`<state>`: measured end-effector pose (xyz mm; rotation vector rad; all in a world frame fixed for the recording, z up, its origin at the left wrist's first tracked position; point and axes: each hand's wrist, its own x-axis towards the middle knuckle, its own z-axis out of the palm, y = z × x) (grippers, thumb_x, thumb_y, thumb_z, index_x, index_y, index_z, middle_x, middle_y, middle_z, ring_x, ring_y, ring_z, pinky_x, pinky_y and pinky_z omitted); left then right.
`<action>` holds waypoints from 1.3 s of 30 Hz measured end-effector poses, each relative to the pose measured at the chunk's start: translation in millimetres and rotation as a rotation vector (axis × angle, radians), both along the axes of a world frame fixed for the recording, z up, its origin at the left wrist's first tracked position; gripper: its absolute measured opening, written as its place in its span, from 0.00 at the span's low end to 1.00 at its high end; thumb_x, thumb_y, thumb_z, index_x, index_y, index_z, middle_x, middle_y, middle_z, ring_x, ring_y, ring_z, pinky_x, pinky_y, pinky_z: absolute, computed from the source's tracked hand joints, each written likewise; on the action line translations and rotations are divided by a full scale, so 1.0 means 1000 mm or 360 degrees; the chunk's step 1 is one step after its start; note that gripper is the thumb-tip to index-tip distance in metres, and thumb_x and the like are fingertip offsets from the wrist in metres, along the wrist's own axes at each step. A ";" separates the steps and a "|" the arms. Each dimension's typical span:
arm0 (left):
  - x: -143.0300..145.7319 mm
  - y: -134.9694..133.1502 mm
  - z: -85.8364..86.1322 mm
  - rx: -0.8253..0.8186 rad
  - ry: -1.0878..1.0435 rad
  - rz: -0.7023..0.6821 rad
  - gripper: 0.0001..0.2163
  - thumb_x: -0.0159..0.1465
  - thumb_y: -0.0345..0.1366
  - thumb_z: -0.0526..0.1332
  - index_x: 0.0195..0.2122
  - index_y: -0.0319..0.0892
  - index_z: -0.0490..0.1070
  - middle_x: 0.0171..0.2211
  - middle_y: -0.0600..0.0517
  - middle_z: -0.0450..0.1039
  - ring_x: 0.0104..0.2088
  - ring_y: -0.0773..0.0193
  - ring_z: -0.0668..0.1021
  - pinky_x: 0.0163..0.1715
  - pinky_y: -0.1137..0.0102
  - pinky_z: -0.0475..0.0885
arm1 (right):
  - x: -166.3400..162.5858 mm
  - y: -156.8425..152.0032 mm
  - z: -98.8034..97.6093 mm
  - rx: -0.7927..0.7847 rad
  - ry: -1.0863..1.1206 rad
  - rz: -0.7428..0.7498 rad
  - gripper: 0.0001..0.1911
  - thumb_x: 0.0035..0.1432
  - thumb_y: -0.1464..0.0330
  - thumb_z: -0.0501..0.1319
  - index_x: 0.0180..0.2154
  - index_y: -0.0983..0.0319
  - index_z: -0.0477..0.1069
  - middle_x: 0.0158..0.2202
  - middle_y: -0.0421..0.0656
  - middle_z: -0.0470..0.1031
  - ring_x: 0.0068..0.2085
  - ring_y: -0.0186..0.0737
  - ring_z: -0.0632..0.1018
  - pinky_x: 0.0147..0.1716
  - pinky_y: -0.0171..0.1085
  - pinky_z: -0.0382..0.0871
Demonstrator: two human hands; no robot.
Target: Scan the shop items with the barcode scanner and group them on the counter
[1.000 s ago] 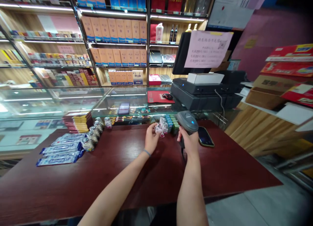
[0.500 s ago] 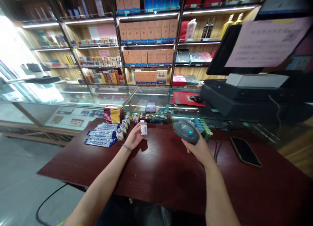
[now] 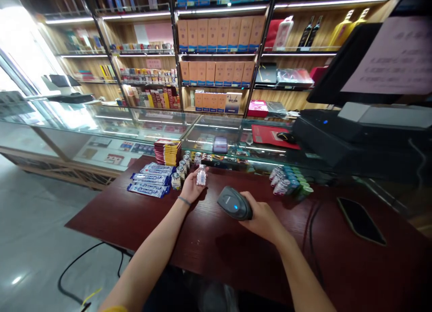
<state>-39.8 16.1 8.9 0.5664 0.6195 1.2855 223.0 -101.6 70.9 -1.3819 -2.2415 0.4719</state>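
Note:
My left hand (image 3: 191,187) holds a small clear bottle (image 3: 201,175) upright just above the dark red table (image 3: 216,253), close to a row of similar small bottles (image 3: 182,169). My right hand (image 3: 262,217) grips a dark grey barcode scanner (image 3: 234,203) with a blue light, its head turned toward the bottle. A second cluster of small bottles and green-capped ones (image 3: 288,183) stands to the right of the scanner.
Blue snack packs (image 3: 149,180) and a red stack of packs (image 3: 167,151) lie at the table's left. A black phone (image 3: 360,220) lies at the right. A glass counter (image 3: 141,127) runs behind, with a register (image 3: 351,132) on it and stocked shelves beyond.
My left hand carried the small bottle leftward from the right-hand cluster to beside the row of bottles. My right hand lowered the scanner and followed. The view swung left.

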 end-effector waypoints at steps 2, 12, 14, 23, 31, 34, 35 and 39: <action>0.001 0.003 -0.003 0.0014 0.0032 0.0013 0.17 0.63 0.35 0.59 0.54 0.40 0.70 0.51 0.42 0.76 0.38 0.62 0.79 0.30 0.69 0.74 | 0.000 0.001 -0.002 0.0030 -0.0097 0.0009 0.15 0.52 0.66 0.62 0.43 0.54 0.63 0.33 0.42 0.81 0.36 0.56 0.84 0.29 0.37 0.61; 0.002 0.001 0.000 -0.0051 -0.0081 0.0087 0.14 0.65 0.35 0.59 0.52 0.40 0.72 0.54 0.45 0.76 0.36 0.67 0.79 0.27 0.74 0.73 | 0.005 0.004 0.000 -0.0067 0.0056 -0.0055 0.20 0.51 0.67 0.62 0.47 0.53 0.61 0.35 0.41 0.81 0.37 0.53 0.84 0.31 0.36 0.65; 0.003 0.001 -0.001 -0.0003 -0.0001 0.0142 0.15 0.65 0.37 0.61 0.52 0.41 0.72 0.53 0.45 0.76 0.36 0.67 0.78 0.27 0.75 0.72 | 0.007 0.005 0.000 -0.0081 0.0090 -0.0074 0.20 0.51 0.67 0.62 0.47 0.53 0.61 0.36 0.42 0.81 0.38 0.53 0.84 0.31 0.36 0.66; 0.008 0.015 -0.025 0.0421 0.1038 0.0951 0.24 0.55 0.34 0.69 0.54 0.42 0.68 0.52 0.44 0.74 0.52 0.58 0.76 0.55 0.62 0.69 | 0.019 0.010 -0.007 -0.0091 0.0309 -0.0178 0.20 0.50 0.66 0.63 0.46 0.53 0.64 0.34 0.40 0.81 0.37 0.49 0.83 0.34 0.37 0.69; 0.011 0.021 -0.021 0.0450 0.1586 0.1113 0.18 0.56 0.31 0.67 0.49 0.44 0.72 0.48 0.47 0.75 0.52 0.53 0.75 0.60 0.56 0.65 | 0.022 0.010 -0.006 -0.0079 0.0479 -0.0143 0.19 0.51 0.64 0.63 0.46 0.54 0.66 0.35 0.39 0.81 0.37 0.47 0.82 0.36 0.37 0.70; 0.014 0.028 -0.020 0.0375 0.1540 0.1189 0.18 0.55 0.30 0.67 0.47 0.44 0.71 0.46 0.47 0.74 0.51 0.54 0.75 0.60 0.56 0.64 | 0.024 0.010 -0.007 -0.0098 0.0489 -0.0150 0.20 0.51 0.64 0.63 0.48 0.54 0.66 0.36 0.40 0.81 0.38 0.47 0.82 0.37 0.37 0.70; 0.015 0.031 -0.020 0.0361 0.1539 0.1220 0.17 0.55 0.30 0.67 0.47 0.44 0.71 0.46 0.47 0.74 0.51 0.54 0.75 0.60 0.57 0.64 | 0.025 0.011 -0.007 -0.0108 0.0488 -0.0163 0.21 0.51 0.64 0.63 0.48 0.54 0.66 0.36 0.40 0.81 0.38 0.47 0.82 0.37 0.37 0.70; 0.016 0.042 -0.023 0.0368 0.1595 0.1265 0.17 0.56 0.28 0.66 0.47 0.42 0.69 0.46 0.45 0.74 0.51 0.54 0.76 0.59 0.58 0.65 | 0.030 0.013 -0.011 -0.0115 0.0493 -0.0199 0.21 0.50 0.64 0.63 0.48 0.55 0.66 0.36 0.40 0.81 0.37 0.46 0.82 0.36 0.37 0.70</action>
